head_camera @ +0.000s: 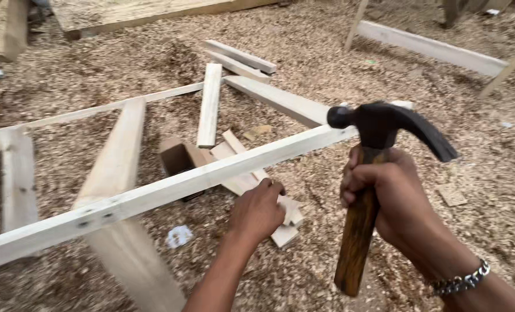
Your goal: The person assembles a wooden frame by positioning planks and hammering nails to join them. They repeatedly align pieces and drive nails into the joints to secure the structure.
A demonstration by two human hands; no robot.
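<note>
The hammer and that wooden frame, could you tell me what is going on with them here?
A person grips a claw hammer by its wooden handle in the right hand, its head raised beside the end of a long rail of a pale wooden frame. The left hand rests against that rail from below. Loose offcuts and sawdust cover the ground.

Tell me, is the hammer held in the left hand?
No, the claw hammer is gripped by its wooden handle in the right hand, while the left hand rests by the wooden rail.
</note>
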